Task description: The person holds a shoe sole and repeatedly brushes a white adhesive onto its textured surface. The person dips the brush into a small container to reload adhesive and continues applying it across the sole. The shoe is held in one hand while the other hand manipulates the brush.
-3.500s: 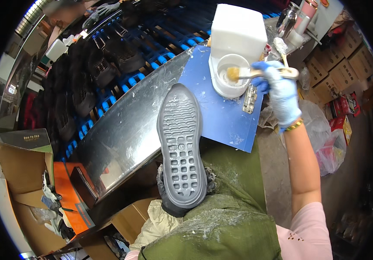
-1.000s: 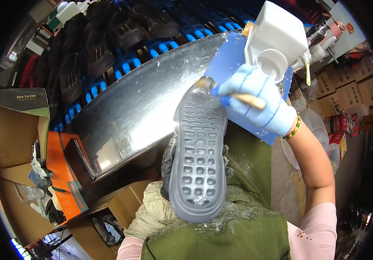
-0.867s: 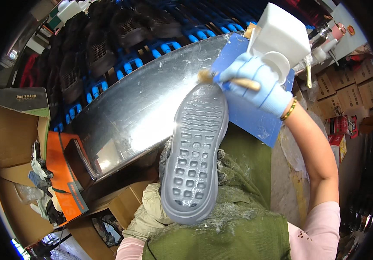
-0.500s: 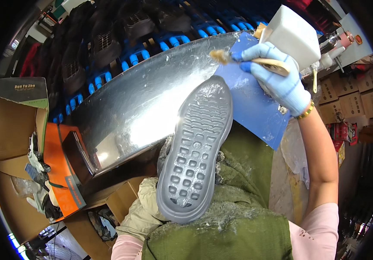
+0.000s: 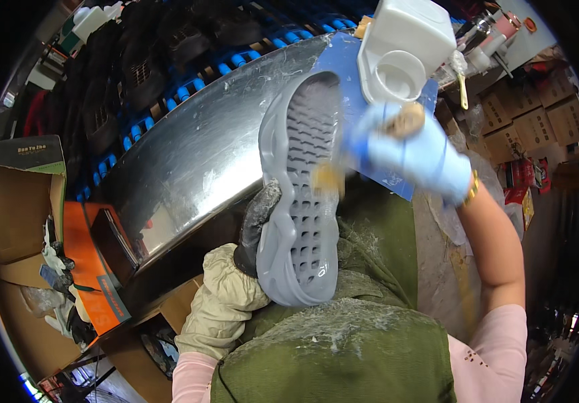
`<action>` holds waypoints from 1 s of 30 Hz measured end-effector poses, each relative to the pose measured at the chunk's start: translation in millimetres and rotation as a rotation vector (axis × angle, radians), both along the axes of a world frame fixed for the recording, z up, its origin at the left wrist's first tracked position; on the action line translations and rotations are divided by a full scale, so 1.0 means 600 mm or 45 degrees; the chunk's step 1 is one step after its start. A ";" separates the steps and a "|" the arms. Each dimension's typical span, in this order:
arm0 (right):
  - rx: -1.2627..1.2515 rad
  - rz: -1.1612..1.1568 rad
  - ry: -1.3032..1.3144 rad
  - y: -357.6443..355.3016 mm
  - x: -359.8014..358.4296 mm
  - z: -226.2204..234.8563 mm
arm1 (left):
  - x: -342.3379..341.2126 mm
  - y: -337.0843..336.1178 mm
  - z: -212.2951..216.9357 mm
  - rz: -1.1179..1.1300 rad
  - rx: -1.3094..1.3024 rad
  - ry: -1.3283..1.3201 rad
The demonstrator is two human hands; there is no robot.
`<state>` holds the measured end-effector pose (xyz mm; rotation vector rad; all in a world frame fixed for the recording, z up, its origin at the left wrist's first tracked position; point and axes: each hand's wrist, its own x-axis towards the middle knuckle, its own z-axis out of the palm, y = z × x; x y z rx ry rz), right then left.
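Observation:
A grey shoe sole (image 5: 303, 201) stands lengthwise over my lap, tilted so that its inner face with rows of square hollows and its wavy side wall both show. My left hand (image 5: 260, 225), in a dark, crusted glove, grips the sole at its left edge; most of its fingers are hidden. In a light blue glove, my right hand (image 5: 410, 151) is closed round a brush (image 5: 328, 178) with a wooden handle. Motion blurs the hand and the brush. The yellowish bristles lie against the sole's right side near its middle.
Beyond the sole lies a shiny metal tabletop (image 5: 188, 161) with a blue sheet (image 5: 343, 57) and a white container (image 5: 407, 33) with a round cup opening. Another brush (image 5: 462, 80) sits farther right. Dark shoes on a blue rack (image 5: 182, 94) line the back. An orange box (image 5: 91, 262) stands left.
My right hand has brought the brush down from above the blue sheet to the sole. My left hand has turned the sole, so its side wall shows, and moved it slightly away from me.

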<state>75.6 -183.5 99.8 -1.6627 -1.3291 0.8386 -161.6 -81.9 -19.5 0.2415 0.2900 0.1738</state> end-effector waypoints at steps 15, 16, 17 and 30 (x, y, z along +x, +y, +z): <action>0.165 -0.424 0.152 -0.094 -0.111 -0.074 | -0.001 0.029 -0.058 0.067 0.103 -0.031; 0.260 -0.500 0.396 -0.091 -0.106 -0.090 | 0.006 0.041 -0.068 0.015 0.121 -0.172; 0.354 -0.597 0.273 -0.097 -0.102 -0.097 | -0.001 0.038 -0.074 0.131 0.251 -0.091; 0.158 -0.763 0.746 -0.137 -0.096 -0.040 | -0.003 -0.006 -0.093 0.324 0.418 -0.248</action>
